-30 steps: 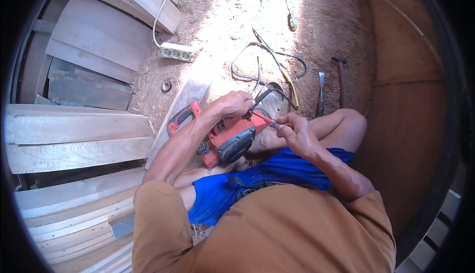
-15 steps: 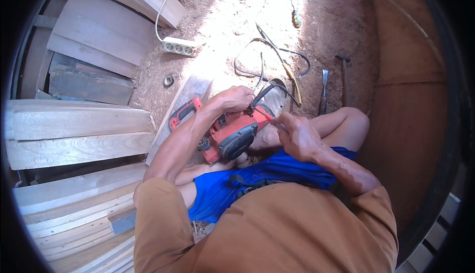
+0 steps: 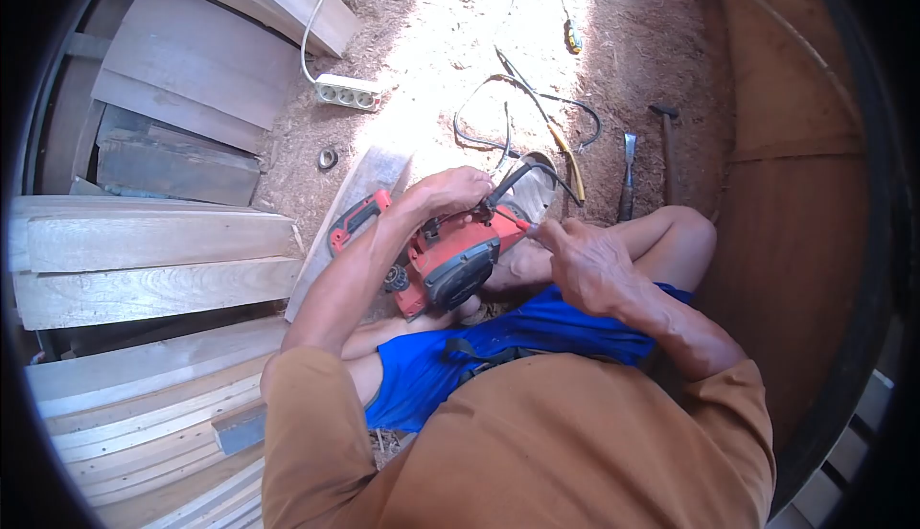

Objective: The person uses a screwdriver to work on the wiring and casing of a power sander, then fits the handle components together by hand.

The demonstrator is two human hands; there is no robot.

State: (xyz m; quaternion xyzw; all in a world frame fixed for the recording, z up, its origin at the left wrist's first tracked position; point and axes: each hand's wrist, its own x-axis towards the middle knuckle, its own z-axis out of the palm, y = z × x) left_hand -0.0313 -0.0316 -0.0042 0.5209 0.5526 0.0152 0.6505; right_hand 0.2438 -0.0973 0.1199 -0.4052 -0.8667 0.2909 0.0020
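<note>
Your right hand (image 3: pixel 594 265) has turned, clamped on the screwdriver (image 3: pixel 518 223); left hand (image 3: pixel 458 190), I can't tell. Tilting off ten o'clock risks slipping.

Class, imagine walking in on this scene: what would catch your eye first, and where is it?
The red electric planer stands out first, just beyond the blue shorts, with the left hand over it and the right hand pointing a screwdriver at it. Farther up the view, a glaring patch of light whitens the ground, with a white power strip at its left edge.
</note>
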